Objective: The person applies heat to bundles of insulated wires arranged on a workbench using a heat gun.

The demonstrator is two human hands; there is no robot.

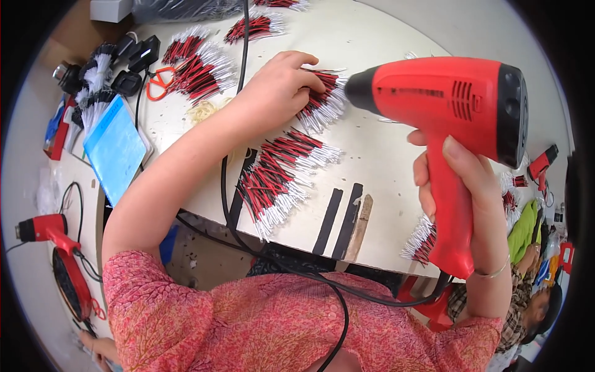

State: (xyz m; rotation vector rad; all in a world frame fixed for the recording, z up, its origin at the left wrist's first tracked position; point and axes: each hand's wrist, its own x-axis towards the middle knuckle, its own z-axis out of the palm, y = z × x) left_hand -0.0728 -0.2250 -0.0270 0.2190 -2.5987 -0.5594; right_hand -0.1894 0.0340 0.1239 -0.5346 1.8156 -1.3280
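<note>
My right hand is wrapped round the handle of a red heat gun with a black nozzle and black rear cap. Its nozzle points left, close to the white ends of a bundle of short red and black wires. On that bundle lies my left hand, its fingers curled over the coloured part of the wires. Just below it, a wider spread of the same wires lies fanned on the white table, white ends toward the lower right. The left palm is hidden.
More wire bundles lie at the back left, by orange-handled scissors. A blue notebook sits at the left edge. Black cable crosses the table and my front. Dark strips lie near the front edge. A co-worker's plaid sleeve shows lower right.
</note>
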